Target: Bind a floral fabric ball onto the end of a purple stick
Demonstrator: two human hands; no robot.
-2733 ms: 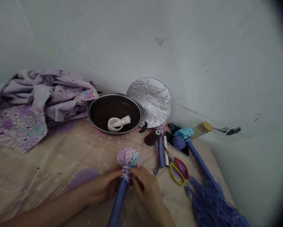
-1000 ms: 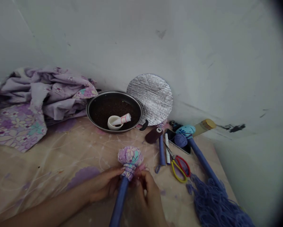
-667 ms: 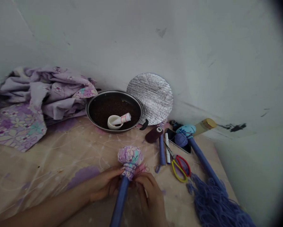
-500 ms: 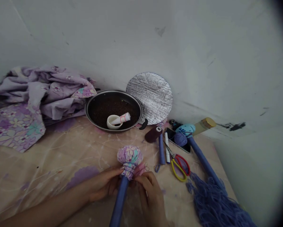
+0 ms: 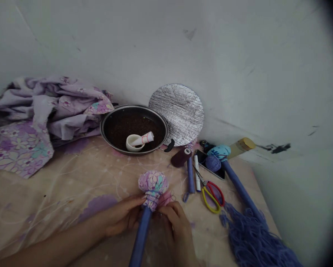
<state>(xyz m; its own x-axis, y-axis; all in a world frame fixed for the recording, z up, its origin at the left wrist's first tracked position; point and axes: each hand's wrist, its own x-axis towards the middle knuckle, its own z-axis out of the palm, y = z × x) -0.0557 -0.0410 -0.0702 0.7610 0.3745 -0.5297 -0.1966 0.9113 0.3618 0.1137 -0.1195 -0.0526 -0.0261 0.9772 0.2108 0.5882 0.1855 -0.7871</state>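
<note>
Both hands — left hand (image 5: 122, 219), right hand (image 5: 177, 228) — pinch the cloth-topped stick (image 5: 151, 193).

Open tabletop (image 5: 80, 174) left of the hands, pan (image 5: 134, 128) blocking ahead, scissors (image 5: 211, 193) and yarn tassel (image 5: 255, 241) crowding the right

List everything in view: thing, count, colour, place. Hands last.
Fabric-wrapped ball: 1, purple floral, on the tip of the near blue stick, centre front.
Blue stick: 1, held between both hands.
Pan: 1, black, dark grains inside, by the wall.
White cup: 1, in the pan, a rolled paper lying on it.
Foil disc: 1, silver, leaning on the wall.
Floral cloth: 1 heap, purple, back left.
Thread spool: 1, maroon, right of the pan.
Scissors: 1, red and yellow handles, right.
Yarn mop: 1, blue, front right.
Bottle: 1, yellow cap, lying by the wall.
Left hand: grips below the ball.
Right hand: pinches the gathered cloth.
</note>
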